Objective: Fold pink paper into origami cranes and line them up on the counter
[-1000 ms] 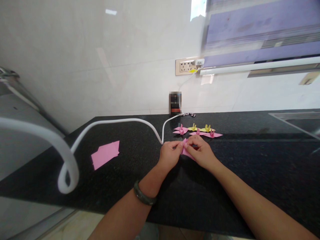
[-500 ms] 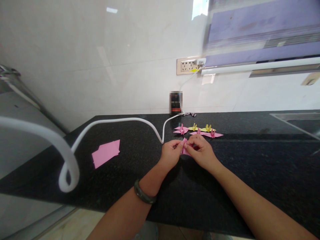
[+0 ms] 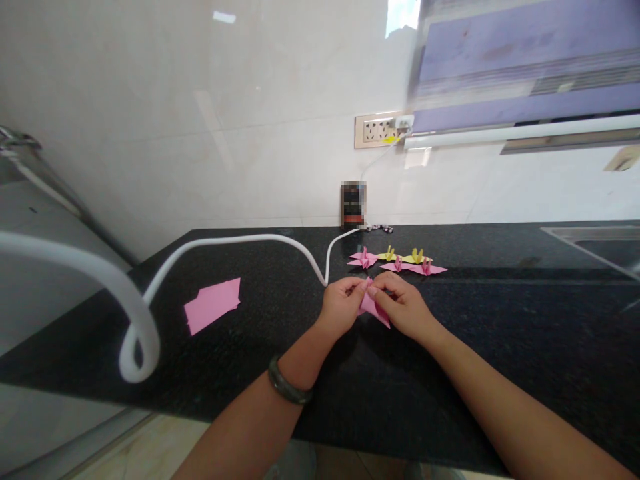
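Observation:
Between my two hands is a piece of folded pink origami paper (image 3: 374, 309), low over the dark countertop. My left hand (image 3: 343, 305) pinches its left side with thumb and fingers; a dark bangle circles that wrist. From the other side, my right hand (image 3: 400, 301) grips the paper near its top, the thumb lying close to the left thumb. The fingers partly cover the folds. Just behind my hands stand several folded paper cranes, pink ones (image 3: 365, 258) and yellow ones (image 3: 417, 257).
Loose pink paper sheets (image 3: 213, 305) lie on the left of the black countertop (image 3: 280, 267). A thick white cable (image 3: 235, 239) loops across the left side to a phone-like device (image 3: 353, 205) leaning on the wall. A wall socket (image 3: 379, 131) is above; a sink edge (image 3: 590, 247) is far right.
More of the folded pink paper shows below my thumbs, its lower corner now pointing down to the right. Both hands stay in nearly the same place.

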Demonstrator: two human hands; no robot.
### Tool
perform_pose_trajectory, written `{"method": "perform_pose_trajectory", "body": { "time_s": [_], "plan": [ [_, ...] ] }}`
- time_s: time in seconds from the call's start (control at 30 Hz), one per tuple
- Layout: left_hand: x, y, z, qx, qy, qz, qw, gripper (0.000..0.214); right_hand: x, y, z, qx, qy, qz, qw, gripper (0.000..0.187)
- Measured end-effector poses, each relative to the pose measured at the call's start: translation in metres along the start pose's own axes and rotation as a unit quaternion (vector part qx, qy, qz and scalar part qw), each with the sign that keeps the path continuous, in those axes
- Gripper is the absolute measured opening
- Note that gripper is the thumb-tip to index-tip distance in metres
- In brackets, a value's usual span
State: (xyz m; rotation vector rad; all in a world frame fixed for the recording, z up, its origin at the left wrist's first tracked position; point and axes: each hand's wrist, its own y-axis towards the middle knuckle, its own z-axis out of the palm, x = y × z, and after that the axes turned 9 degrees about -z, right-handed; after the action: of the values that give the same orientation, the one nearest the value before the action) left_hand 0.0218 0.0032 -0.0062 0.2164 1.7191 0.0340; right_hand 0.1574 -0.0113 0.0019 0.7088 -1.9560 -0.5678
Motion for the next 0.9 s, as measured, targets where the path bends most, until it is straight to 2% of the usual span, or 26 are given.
{"method": "perform_pose_trajectory", "body": {
  "time_s": [0.17, 0.27, 0.43, 0.7, 0.9],
  "plan": [
    [0.001, 0.001, 0.0, 0.015, -0.019, -0.01, 1.0, 0.026, -0.005, -0.002, 0.003, -0.018, 0.044, 0.089, 0.995, 0.015],
    [0.002, 0.002, 0.0, 0.028, -0.037, -0.019, 0.999, 0.025, -0.009, -0.002, 0.007, -0.05, 0.099, 0.113, 0.987, 0.013],
    [0.001, 0.003, 0.001, 0.032, -0.103, -0.05, 0.993, 0.023, -0.01, -0.001, 0.008, -0.078, 0.143, 0.118, 0.98, 0.014],
    [-0.001, 0.002, 0.003, 0.04, -0.174, -0.084, 0.98, 0.019, -0.011, -0.002, 0.004, -0.027, 0.051, 0.113, 0.992, 0.015],
    [0.002, 0.003, 0.002, 0.057, -0.177, -0.098, 0.978, 0.02, -0.013, -0.001, 0.002, -0.038, 0.111, 0.12, 0.986, 0.018]
  ]
}}
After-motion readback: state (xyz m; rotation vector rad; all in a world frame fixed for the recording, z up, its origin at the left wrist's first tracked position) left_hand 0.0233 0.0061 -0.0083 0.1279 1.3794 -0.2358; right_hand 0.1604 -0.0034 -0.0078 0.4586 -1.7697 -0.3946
